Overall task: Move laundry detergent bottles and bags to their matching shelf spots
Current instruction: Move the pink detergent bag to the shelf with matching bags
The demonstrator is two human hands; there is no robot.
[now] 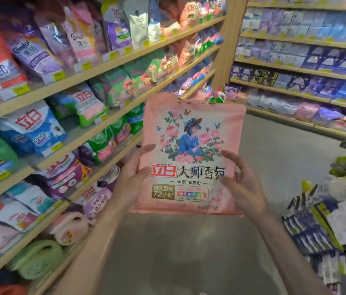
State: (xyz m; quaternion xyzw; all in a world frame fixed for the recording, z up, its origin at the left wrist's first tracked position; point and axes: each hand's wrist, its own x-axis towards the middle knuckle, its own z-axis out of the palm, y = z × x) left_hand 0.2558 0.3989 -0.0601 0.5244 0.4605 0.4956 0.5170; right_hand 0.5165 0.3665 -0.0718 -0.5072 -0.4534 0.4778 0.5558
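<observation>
Pink bag (191, 150) is held upright in mid-aisle, long axis 12 to 6, print facing the wearer. Left hand (133, 179) grips its 9 o'clock edge, right hand (242, 182) holds its 3 o'clock edge more loosely. Shelves (104, 67) of detergent bags lie at 9–11 o'clock, left hand nearer. Likely match: salmon bags (186, 50) at 12, too blurred to confirm.

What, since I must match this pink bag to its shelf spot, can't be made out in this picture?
Head view:
Weight print at the pink bag's bottom edge: blurred.
Yellow shelf tags: blurred, too small to read.
Left hand's fingers: hidden behind the bag.
Orange-pink bags at the shelves' far end: blurred, so a match is uncertain.
Dark packs: cut off by the right edge.
</observation>
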